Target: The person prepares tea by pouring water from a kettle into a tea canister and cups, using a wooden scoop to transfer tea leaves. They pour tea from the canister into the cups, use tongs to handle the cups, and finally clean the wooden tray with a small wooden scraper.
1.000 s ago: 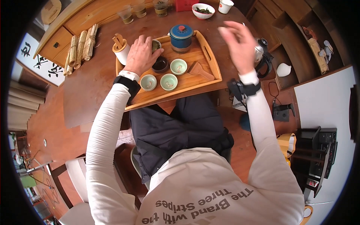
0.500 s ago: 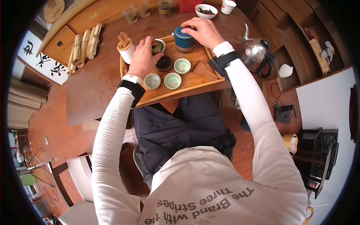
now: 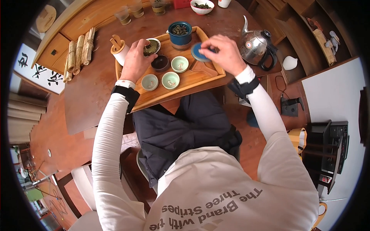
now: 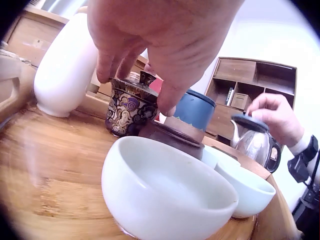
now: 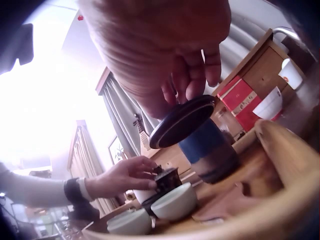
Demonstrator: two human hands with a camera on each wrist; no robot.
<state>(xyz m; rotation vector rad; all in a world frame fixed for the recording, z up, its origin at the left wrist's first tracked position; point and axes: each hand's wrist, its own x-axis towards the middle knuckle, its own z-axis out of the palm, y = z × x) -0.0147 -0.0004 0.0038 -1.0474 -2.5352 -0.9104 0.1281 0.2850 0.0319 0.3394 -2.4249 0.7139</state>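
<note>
- The right hand (image 3: 224,53) pinched the round, flat blue lid (image 3: 197,51) by its top, raised over the right part of the pale wooden tray (image 3: 196,80).
- From that hand, the open, cylindrical blue-and-brown pot (image 3: 179,39) stood leftward and farther from the body, dark leaves (image 3: 180,29) showing inside.
- The left hand (image 3: 135,62) gripped the dark, gold-patterned lidded cup (image 4: 127,109), left of the pot.
</note>
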